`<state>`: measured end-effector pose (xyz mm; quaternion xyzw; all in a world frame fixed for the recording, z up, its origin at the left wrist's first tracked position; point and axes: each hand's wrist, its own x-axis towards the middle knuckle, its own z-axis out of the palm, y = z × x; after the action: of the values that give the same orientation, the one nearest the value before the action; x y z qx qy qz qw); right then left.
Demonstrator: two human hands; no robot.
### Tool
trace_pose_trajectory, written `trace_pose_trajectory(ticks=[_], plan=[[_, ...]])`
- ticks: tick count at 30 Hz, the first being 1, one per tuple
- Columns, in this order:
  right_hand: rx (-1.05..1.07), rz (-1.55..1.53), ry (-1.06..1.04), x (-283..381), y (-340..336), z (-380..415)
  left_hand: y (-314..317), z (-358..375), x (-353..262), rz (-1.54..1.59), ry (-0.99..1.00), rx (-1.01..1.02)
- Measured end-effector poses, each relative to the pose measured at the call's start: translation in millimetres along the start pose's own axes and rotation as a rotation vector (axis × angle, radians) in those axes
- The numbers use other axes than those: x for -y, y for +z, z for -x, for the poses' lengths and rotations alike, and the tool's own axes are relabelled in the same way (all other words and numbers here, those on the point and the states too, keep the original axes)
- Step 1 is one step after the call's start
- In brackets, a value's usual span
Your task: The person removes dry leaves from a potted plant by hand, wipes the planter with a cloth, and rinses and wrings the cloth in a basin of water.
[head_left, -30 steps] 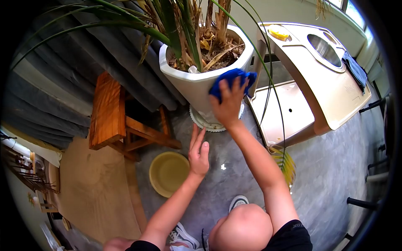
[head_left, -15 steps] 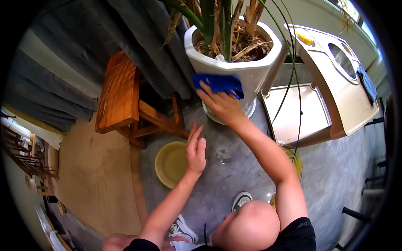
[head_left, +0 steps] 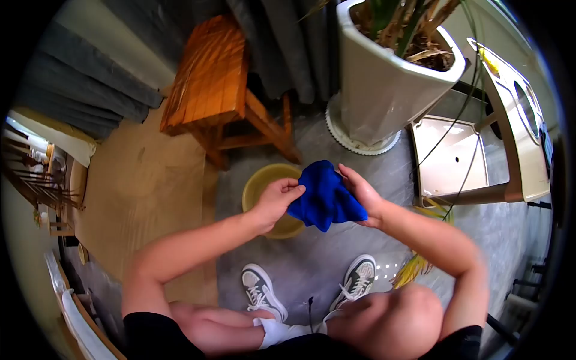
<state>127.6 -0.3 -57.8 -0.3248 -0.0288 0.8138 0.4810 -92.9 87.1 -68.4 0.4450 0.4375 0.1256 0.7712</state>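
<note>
A crumpled blue cloth (head_left: 326, 195) hangs between my two hands, above the floor and partly over the yellowish basin (head_left: 255, 180). My left hand (head_left: 278, 201) pinches its left edge between thumb and fingers. On the other side, my right hand (head_left: 363, 195) grips the cloth's right edge, its fingers partly behind the fabric. The cloth and my left hand cover part of the basin. Beyond my right hand stands a white planter (head_left: 390, 78) with a plant in it, on a scalloped white saucer (head_left: 360, 144).
An orange-brown wooden bench (head_left: 207, 78) stands at the upper left, before grey curtains (head_left: 90, 72). A beige plastic cart (head_left: 447, 153) with a lower shelf is at the right. Drooping leaves (head_left: 411, 270) hang near my right arm. My shoes (head_left: 263, 288) rest on the grey floor.
My right hand has drawn the blue cloth away from the planter's side, back towards me. My left hand, formerly free, now holds the cloth too. The view has shifted.
</note>
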Motion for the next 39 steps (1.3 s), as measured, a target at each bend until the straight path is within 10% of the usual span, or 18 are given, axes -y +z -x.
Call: trace_pose_trajectory(ticks=[7, 13, 18, 20, 23, 26, 33, 36, 38, 39], plan=[[-0.166, 0.45, 0.222, -18.4, 44.1, -1.1, -78.6, 45.3, -6.3, 0.029, -0.042, -0.072], [-0.093, 1.593, -0.57, -90.3, -5.0, -111.9, -165.7, -18.1, 108.4, -0.025, 0.077, -0.288], [-0.233, 1.818, -0.723, -139.7, -34.7, -148.7, -172.6, -60.7, 142.7, -0.143, -0.014, -0.376], [-0.21, 1.978, -0.78, -146.5, -34.7, -150.0, -156.8, -63.7, 148.1, -0.815, 0.486, -0.484], [-0.2, 2.257, -0.767, -162.6, -42.3, -155.9, -134.8, -57.7, 138.0, -1.103, 0.592, -0.335], [-0.661, 2.021, -0.582, -182.1, -47.7, -173.9, -128.0, -68.7, 164.1, -1.242, 0.417, -0.294], [-0.743, 1.821, -0.657, -195.7, -86.0, -223.5, -126.7, -89.2, 160.3, -1.235, 0.161, -0.264], [-0.984, 1.135, -0.556, -195.3, -93.6, -246.2, -135.6, -122.2, 182.9, -0.798, -0.04, -0.335], [-0.733, 0.206, -0.267, -181.5, -73.9, -241.0, -140.7, -132.9, 193.6, -0.515, 0.043, -0.361], [-0.732, 0.205, -0.265, -174.9, -65.9, -236.7, -142.4, -134.8, 192.8, -0.516, 0.042, -0.362]])
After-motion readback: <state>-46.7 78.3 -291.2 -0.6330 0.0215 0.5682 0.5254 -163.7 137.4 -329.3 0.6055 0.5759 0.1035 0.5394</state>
